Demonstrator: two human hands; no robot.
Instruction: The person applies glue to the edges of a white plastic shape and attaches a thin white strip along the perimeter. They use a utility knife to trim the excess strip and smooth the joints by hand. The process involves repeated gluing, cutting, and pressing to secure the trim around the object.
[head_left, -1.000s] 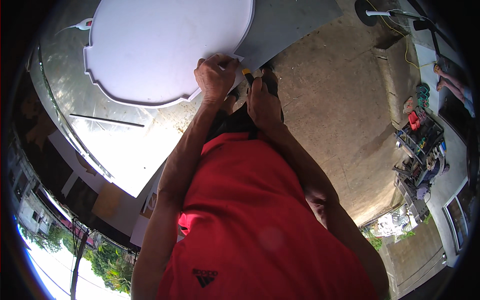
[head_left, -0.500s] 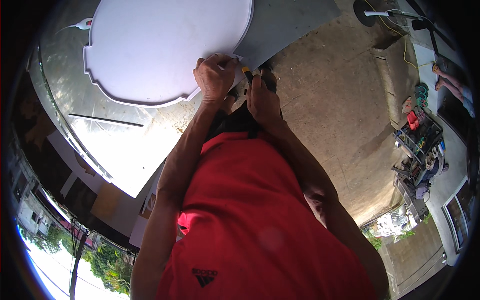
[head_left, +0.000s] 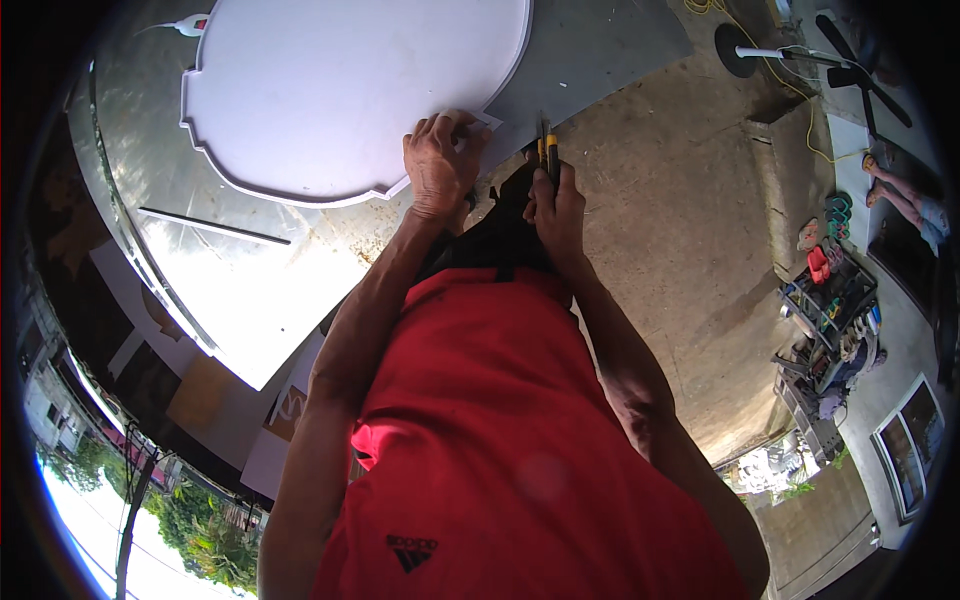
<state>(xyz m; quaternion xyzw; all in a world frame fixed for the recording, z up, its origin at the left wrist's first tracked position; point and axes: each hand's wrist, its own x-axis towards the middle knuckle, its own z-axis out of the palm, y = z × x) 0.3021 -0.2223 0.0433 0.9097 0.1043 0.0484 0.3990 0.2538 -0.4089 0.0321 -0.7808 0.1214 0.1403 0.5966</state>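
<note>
A large white panel [head_left: 340, 100] with a rounded outline and a thin raised rim lies on the grey tabletop. My left hand [head_left: 440, 160] rests at its near right edge, fingers bent and pressed together around the small pointed corner of the rim strip [head_left: 487, 120]; the fingertips partly hide what they pinch. To the right, just off the panel, my right hand [head_left: 560, 210] is closed around a black-and-yellow tool [head_left: 551, 155] that looks like pliers. Its slim metal tip points away from me, over the table's edge, apart from the strip.
A dark narrow bar [head_left: 215, 226] lies on the table at left; a white squeeze bottle [head_left: 190, 25] stands beyond the panel. On the right are a concrete floor [head_left: 670, 230], a standing fan [head_left: 738, 50], a yellow cord, sandals, a cluttered rack [head_left: 830, 300] and another person's legs.
My right hand has moved right and drawn the tool away from the rim corner, its tip turning to point straight ahead. My left hand stays at the corner. The view has shifted slightly.
</note>
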